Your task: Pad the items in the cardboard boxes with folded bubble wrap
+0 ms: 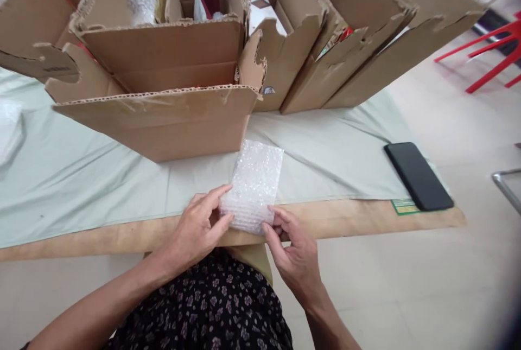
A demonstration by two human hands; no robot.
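A clear bubble wrap pouch [257,176] lies flat at the table's front edge, partly on the cloth and partly on bare wood. Its near end shows a band of tight rows, which looks like a fold. My left hand [205,218] grips the pouch's left edge between thumb and fingers. At the near right corner, my right hand [291,239] pinches the pouch, its lower fingers curled under. Whether anything is inside the pouch I cannot tell.
Open cardboard boxes [195,122] stand along the back, some holding bubble wrap and small packages. A black phone [419,176] rests on a green card [402,207] at the right. Pale green cloth [101,187] covers much of the table. A red stool [494,46] stands beyond.
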